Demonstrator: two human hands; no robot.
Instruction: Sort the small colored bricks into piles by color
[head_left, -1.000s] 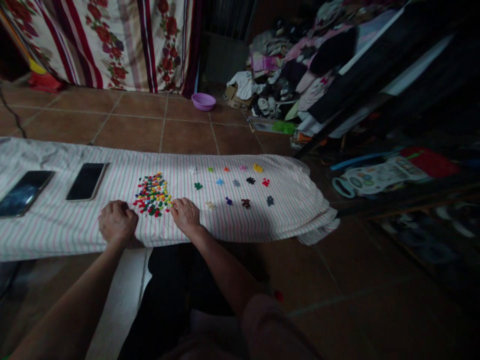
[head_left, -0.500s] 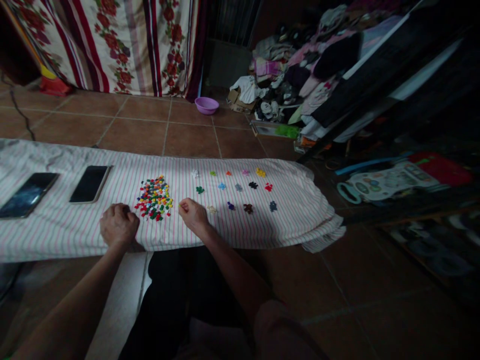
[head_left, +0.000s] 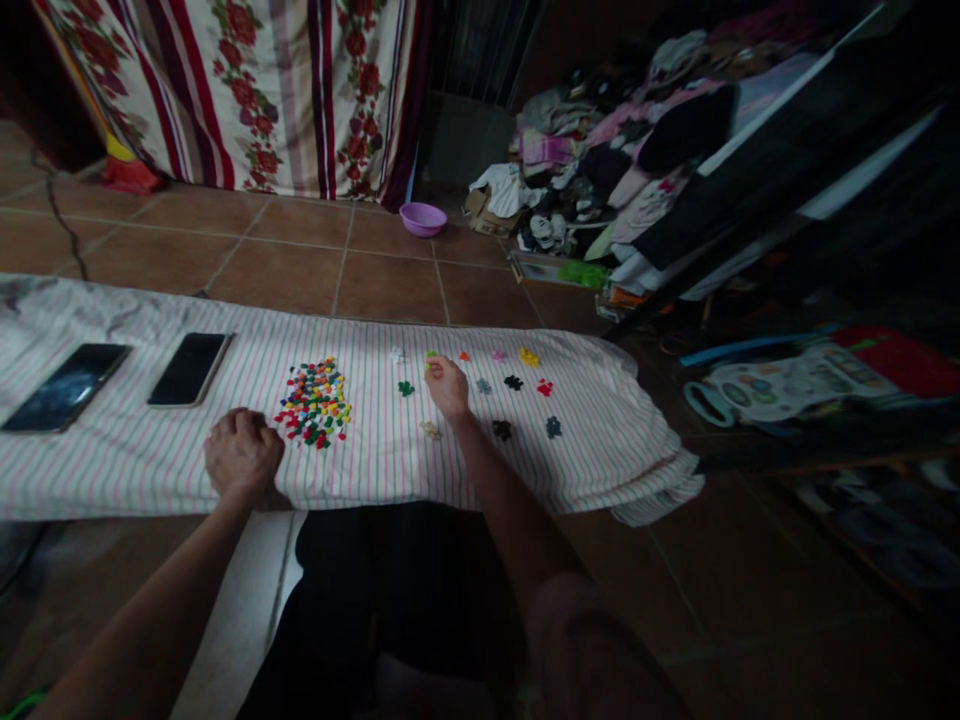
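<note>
My right hand is closed in a pinch, its fingertips at the small light green pieces. Whatever sits between those fingers is too small to make out. On the striped cloth, my left hand rests with curled fingers beside a mixed heap of tiny coloured pieces; its fingertips are hidden. Around my right hand lie little single-colour piles: dark green, white, orange, grey, and beige. My right hand and forearm hide part of this area.
Farther right are pink, yellow, black, red, brown and dark grey piles. Two phones lie at the left. A purple basin stands on the tiled floor beyond.
My right hand has moved right and away from me, from beside the mixed heap to the light green pieces. My left hand stays by the heap. The view has shifted slightly.
</note>
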